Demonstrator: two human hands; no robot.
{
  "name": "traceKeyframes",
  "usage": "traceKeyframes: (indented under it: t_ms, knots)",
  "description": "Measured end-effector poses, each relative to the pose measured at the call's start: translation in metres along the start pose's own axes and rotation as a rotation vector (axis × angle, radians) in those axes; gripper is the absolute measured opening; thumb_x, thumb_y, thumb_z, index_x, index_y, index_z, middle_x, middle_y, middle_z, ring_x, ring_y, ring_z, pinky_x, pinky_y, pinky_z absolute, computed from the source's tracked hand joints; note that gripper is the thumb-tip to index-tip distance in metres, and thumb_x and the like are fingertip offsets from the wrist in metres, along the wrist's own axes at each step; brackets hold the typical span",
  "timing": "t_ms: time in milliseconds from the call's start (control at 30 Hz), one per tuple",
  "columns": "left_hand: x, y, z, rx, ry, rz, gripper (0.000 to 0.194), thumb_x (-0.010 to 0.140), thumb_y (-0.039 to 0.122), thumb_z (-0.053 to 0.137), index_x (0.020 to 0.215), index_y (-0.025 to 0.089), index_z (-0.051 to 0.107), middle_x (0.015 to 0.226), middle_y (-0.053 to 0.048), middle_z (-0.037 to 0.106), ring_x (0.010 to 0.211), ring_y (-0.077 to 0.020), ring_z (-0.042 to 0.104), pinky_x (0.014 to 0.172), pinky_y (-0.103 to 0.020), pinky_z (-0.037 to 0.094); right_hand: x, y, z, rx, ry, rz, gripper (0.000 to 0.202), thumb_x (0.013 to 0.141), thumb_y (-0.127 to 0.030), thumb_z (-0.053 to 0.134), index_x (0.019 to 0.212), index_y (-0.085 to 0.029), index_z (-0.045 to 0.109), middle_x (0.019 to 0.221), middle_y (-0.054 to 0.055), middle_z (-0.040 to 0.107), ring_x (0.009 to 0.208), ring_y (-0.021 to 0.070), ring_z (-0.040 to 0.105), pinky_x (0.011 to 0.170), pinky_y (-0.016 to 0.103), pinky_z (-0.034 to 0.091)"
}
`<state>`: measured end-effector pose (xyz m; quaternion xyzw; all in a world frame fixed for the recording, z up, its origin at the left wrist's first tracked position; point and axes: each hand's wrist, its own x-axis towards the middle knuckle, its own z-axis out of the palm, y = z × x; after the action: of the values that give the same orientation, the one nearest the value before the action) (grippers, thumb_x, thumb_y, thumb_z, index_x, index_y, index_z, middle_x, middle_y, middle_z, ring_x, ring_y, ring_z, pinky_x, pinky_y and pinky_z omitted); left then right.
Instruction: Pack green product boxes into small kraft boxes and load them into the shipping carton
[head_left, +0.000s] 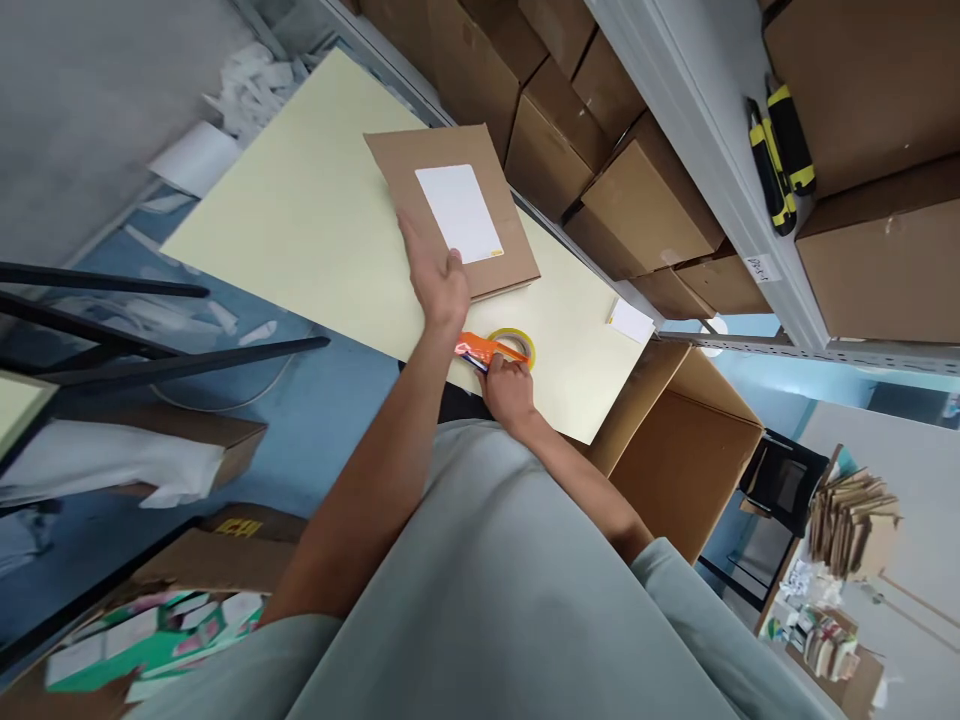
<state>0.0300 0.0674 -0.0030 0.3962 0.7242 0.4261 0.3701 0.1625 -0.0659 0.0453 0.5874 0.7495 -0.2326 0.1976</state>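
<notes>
A flat brown cardboard box point(504, 215) with a white label point(457, 205) on its upper face is at the middle of the pale yellow table point(300, 200). My left hand point(435, 285) grips its near left corner, thumb on top by the label and fingers along the side. Close to my body, my right hand point(510, 388) is closed around an orange tape dispenser point(480, 348). A roll of yellow-rimmed tape point(529, 345) shows just beyond the fingers. The part of the dispenser under my palm is hidden.
Shelves of brown cartons point(559, 140) line the table's far side. Two yellow-and-black box cutters point(776, 165) lie on the shelf at upper right. A small white card point(630, 320) rests at the table's right end, beside a large open carton point(686, 450).
</notes>
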Motion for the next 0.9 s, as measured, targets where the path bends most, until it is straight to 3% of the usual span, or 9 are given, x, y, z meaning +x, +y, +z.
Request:
traceKeyframes:
  t_ms: [100, 167, 267, 367, 433, 533, 700, 800, 900]
  knots:
    - [0.003, 0.012, 0.007, 0.076, 0.185, -0.173, 0.1, 0.102, 0.081, 0.058, 0.182, 0.027, 0.032, 0.193, -0.009, 0.021, 0.18, -0.0397, 0.016, 0.143, -0.073, 0.025, 0.001, -0.015, 0.007, 0.004, 0.006, -0.019, 0.033, 0.118, -0.037, 0.06, 0.129, -0.006, 0.064, 0.116, 0.025, 0.084, 0.114, 0.0314, 0.082, 0.111, 0.04, 0.055]
    - [0.004, 0.014, 0.012, 0.108, 0.185, -0.146, 0.101, 0.101, 0.091, 0.05, 0.177, 0.024, 0.043, 0.192, -0.009, 0.023, 0.178, -0.0461, 0.018, 0.138, -0.079, 0.027, 0.001, -0.016, 0.011, 0.006, 0.006, -0.01, 0.034, 0.119, -0.037, 0.059, 0.129, -0.006, 0.063, 0.116, 0.024, 0.084, 0.114, 0.0309, 0.082, 0.11, 0.04, 0.056]
    - [0.003, 0.01, 0.011, 0.164, 0.151, -0.085, 0.098, 0.105, 0.094, 0.029, 0.168, 0.026, 0.058, 0.19, -0.005, 0.028, 0.177, -0.0463, 0.017, 0.133, -0.077, 0.03, 0.002, -0.008, 0.012, -0.009, 0.006, 0.009, 0.036, 0.12, -0.039, 0.056, 0.132, -0.005, 0.061, 0.118, 0.024, 0.083, 0.116, 0.0311, 0.081, 0.112, 0.041, 0.055]
    - [0.002, 0.013, 0.005, 0.247, 0.14, -0.089, 0.104, 0.105, 0.094, 0.023, 0.174, 0.02, 0.049, 0.187, -0.01, 0.036, 0.177, -0.0453, 0.02, 0.129, -0.076, 0.036, 0.003, 0.009, 0.008, -0.032, 0.002, -0.001, 0.037, 0.12, -0.039, 0.055, 0.135, -0.006, 0.06, 0.121, 0.024, 0.083, 0.121, 0.0311, 0.079, 0.115, 0.04, 0.053]
    - [0.0, 0.021, 0.002, 0.289, 0.133, -0.113, 0.112, 0.102, 0.096, 0.027, 0.18, 0.017, 0.037, 0.185, -0.015, 0.041, 0.173, -0.0473, 0.033, 0.128, -0.075, 0.04, -0.003, 0.024, 0.005, -0.047, -0.009, -0.015, 0.035, 0.119, -0.038, 0.057, 0.135, -0.007, 0.06, 0.122, 0.023, 0.083, 0.122, 0.0307, 0.078, 0.115, 0.04, 0.052]
    - [-0.003, 0.035, -0.002, 0.322, 0.104, -0.134, 0.116, 0.1, 0.097, 0.035, 0.184, 0.018, 0.028, 0.182, -0.018, 0.045, 0.162, -0.049, 0.051, 0.128, -0.076, 0.045, -0.032, 0.054, 0.005, -0.072, -0.051, 0.003, 0.032, 0.117, -0.04, 0.061, 0.129, -0.011, 0.064, 0.117, 0.022, 0.084, 0.115, 0.0308, 0.079, 0.111, 0.039, 0.055]
    - [-0.004, 0.045, -0.009, 0.349, 0.024, -0.129, 0.119, 0.099, 0.097, 0.034, 0.184, 0.014, 0.026, 0.179, -0.022, 0.046, 0.157, -0.05, 0.055, 0.126, -0.076, 0.044, -0.092, 0.138, -0.009, -0.176, -0.16, 0.152, 0.037, 0.12, -0.044, 0.054, 0.137, -0.013, 0.064, 0.118, 0.023, 0.084, 0.112, 0.0324, 0.079, 0.099, 0.04, 0.061]
    - [-0.003, 0.047, -0.013, 0.376, -0.033, -0.087, 0.118, 0.099, 0.095, 0.039, 0.183, 0.014, 0.027, 0.177, -0.023, 0.049, 0.156, -0.0487, 0.055, 0.128, -0.077, 0.042, -0.081, 0.185, -0.032, -0.275, -0.124, 0.259, 0.047, 0.122, -0.048, 0.043, 0.143, -0.009, 0.059, 0.126, 0.028, 0.08, 0.118, 0.0353, 0.077, 0.101, 0.041, 0.059]
    - [0.001, 0.048, -0.021, 0.405, -0.102, -0.056, 0.118, 0.097, 0.096, 0.04, 0.184, 0.016, 0.027, 0.176, -0.021, 0.05, 0.16, -0.0465, 0.052, 0.13, -0.073, 0.04, -0.032, 0.206, -0.054, -0.316, -0.036, 0.226, 0.05, 0.123, -0.047, 0.039, 0.145, -0.006, 0.057, 0.127, 0.029, 0.08, 0.119, 0.0358, 0.076, 0.107, 0.042, 0.056]
